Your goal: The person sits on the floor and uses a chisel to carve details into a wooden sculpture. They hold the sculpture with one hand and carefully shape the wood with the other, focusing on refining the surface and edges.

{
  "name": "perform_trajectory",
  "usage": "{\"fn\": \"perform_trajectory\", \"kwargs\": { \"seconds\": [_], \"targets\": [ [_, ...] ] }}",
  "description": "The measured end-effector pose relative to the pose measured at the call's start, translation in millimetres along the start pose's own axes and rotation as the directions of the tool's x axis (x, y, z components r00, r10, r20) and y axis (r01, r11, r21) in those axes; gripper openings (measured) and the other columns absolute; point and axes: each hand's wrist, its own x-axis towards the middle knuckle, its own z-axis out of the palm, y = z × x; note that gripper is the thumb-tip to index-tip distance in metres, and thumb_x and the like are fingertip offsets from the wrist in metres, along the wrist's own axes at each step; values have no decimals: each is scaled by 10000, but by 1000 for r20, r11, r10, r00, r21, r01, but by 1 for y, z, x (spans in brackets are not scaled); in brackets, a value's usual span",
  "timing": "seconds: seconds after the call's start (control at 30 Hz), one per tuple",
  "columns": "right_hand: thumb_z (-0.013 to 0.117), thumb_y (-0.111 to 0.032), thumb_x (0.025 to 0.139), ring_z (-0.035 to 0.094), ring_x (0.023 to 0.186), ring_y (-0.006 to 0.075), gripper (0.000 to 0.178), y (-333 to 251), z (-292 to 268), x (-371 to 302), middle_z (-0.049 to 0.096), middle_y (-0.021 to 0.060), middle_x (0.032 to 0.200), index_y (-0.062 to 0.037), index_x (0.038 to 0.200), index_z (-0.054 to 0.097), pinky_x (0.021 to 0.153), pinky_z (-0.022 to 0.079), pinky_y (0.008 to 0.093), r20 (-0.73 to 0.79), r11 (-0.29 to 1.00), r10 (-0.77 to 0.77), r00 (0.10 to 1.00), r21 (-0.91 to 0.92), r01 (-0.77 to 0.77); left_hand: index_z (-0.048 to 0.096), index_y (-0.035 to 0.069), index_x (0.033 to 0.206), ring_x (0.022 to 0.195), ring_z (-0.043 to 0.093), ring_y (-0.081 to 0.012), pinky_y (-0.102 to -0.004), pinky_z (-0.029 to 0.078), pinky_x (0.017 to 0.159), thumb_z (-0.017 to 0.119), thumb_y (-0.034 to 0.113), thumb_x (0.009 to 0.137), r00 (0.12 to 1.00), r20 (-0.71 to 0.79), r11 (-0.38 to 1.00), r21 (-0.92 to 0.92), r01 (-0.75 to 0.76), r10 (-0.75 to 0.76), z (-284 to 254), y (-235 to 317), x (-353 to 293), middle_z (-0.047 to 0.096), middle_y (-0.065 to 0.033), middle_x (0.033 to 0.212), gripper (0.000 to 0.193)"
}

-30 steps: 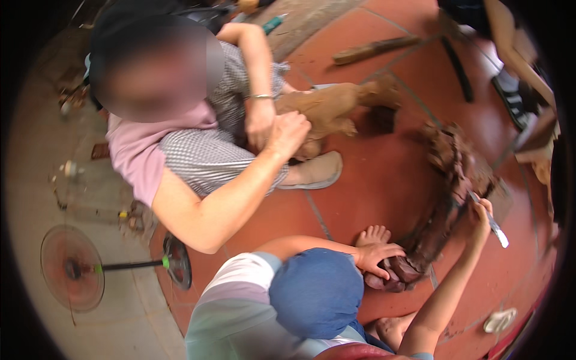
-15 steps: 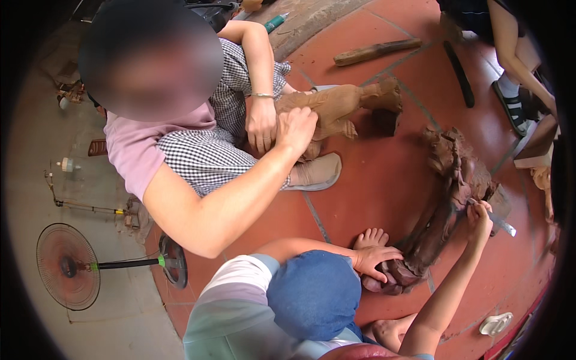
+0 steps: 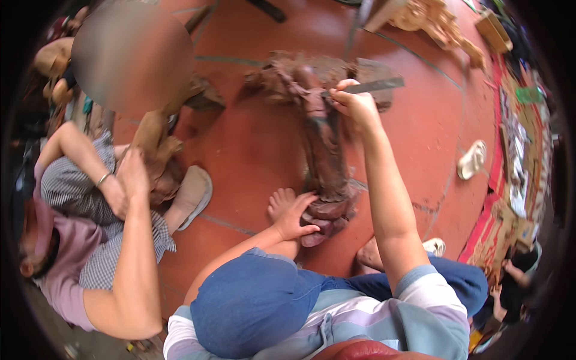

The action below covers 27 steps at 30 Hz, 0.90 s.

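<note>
A dark reddish-brown wood carving [image 3: 327, 147] lies on the red tiled floor in front of me. Its broad, rough-cut end is far from me and its rounded, lumpy end is close. My left hand [image 3: 291, 216] grips that near end, thumb and fingers apart across it, beside my bare foot [image 3: 279, 201]. At the far end, my right hand [image 3: 357, 105] pinches a flat metal chisel-like tool [image 3: 381, 85]. The tool's long grey part sticks out to the right, while its working tip, partly hidden by my fingers, meets the carving.
On the left a co-worker [image 3: 66, 276] sits close by, hands on a paler wood carving [image 3: 150, 129]. A white shoe [image 3: 472, 159] lies to the right, before a red-edged mat [image 3: 489, 210]. Light carved wood [image 3: 429, 21] and a brown box [image 3: 493, 30] stand at the far right.
My view has swung right, so the carving now appears nearer the middle and the co-worker further left. My left hand stays on the carving; my right keeps the tool at its far end.
</note>
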Motion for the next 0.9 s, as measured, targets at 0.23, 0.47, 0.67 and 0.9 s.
{"fn": "perform_trajectory", "kwargs": {
  "seconds": [0.23, 0.47, 0.67, 0.9],
  "targets": [
    [722, -34, 841, 596, 780, 66, 189, 3, -1, -6, 611, -31, 840, -151, 878, 579, 658, 477, 184, 23, 994, -70, 997, -87, 72, 574, 165, 1309, 1064, 428, -333, -479, 294, 925, 672, 704, 673, 1000, -9, 1000, 21, 1, -1, -4, 5, 1, 564, -29, 1373, 840],
    [716, -12, 799, 558, 680, 86, 167, -11, 5, -3, 608, -11, 787, -121, 829, 594, 583, 445, 228, -48, 999, 38, 998, -14, -39, 525, 93, 1347, 1046, 418, -335, -478, 282, 953, 620, 742, 733, 1000, 12, 999, -23, -28, 29, -8, 4, 0, 550, -121, 1364, 898],
    [735, -18, 773, 555, 656, 91, 169, -6, 6, -6, 608, -8, 738, -118, 815, 606, 582, 452, 244, -110, 988, 81, 991, 141, -65, 547, 99, 1329, 1043, 414, -332, -467, 283, 931, 600, 757, 731, 1000, -27, 997, -73, -12, 10, -2, 2, 0, 566, -98, 1348, 891],
    [706, 21, 813, 547, 689, 50, 198, 3, 8, -7, 604, -22, 804, -127, 872, 588, 564, 402, 194, -70, 998, -56, 996, 17, 57, 576, 149, 1308, 1065, 423, -336, -488, 293, 932, 645, 726, 697, 1000, 19, 994, 109, 14, -17, -13, 9, 3, 570, -42, 1360, 843]
  ]
}}
